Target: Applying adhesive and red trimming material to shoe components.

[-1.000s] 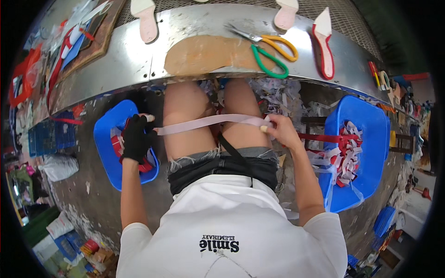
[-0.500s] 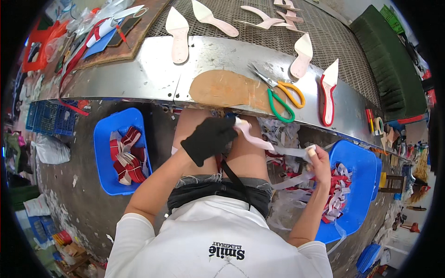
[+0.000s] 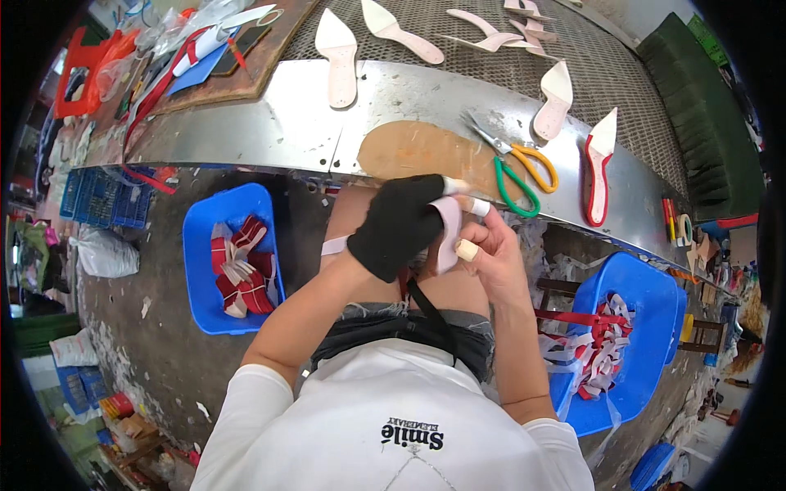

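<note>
My left hand (image 3: 399, 227), in a black glove with a taped fingertip poking out, is closed round a pale pink shoe insole (image 3: 447, 233) above my lap, by the bench edge. My right hand (image 3: 498, 245) is bare, with tape on thumb and index finger. Its curled fingers grip the insole's right edge; the glove hides the rest of the insole. Just beyond the hands, scissors (image 3: 517, 168) with one green and one yellow handle lie on the metal bench edge (image 3: 246, 114). A brown oval patch (image 3: 426, 151) lies beside them.
Several pale insoles (image 3: 337, 61) lie on the mesh bench top, and a red-edged insole (image 3: 600, 168) is at right. A blue bin (image 3: 195, 270) at left holds red-and-white bundles; another blue bin (image 3: 647, 352) at right holds red and white scraps. A wooden board (image 3: 278, 49) carries tools.
My right hand has come left and forward to the insole, letting go of the pale strip it was pulling. The insole has turned in the gloved hand. The view has shifted slightly.
</note>
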The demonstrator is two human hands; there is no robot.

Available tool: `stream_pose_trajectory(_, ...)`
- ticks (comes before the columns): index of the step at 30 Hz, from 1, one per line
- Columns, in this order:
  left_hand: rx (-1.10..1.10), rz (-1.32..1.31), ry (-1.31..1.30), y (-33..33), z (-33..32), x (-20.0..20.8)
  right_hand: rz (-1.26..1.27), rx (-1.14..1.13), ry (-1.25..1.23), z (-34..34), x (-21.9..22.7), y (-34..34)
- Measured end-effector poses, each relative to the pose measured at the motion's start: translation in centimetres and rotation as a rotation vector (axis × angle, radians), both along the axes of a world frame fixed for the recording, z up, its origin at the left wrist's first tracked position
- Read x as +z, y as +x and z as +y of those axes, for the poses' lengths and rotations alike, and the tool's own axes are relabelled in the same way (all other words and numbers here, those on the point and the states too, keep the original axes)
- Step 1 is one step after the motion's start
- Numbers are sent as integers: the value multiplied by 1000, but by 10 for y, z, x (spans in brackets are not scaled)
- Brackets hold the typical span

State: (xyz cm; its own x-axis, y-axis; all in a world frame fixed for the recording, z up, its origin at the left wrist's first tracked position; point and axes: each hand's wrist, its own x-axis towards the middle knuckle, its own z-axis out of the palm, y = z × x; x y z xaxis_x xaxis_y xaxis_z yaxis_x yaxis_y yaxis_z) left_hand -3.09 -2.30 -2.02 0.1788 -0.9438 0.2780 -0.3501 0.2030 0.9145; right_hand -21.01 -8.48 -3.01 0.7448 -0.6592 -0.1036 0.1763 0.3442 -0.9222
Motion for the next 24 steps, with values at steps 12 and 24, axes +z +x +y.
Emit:
stream_pose_trajectory(12,-26,493,294,-9,18,-3,525,-425,-943,-67,15,-14)
stream_pose_trajectory(24,-254,800,535,7,24,-30,1055,-199,-1360,-116,10,-8)
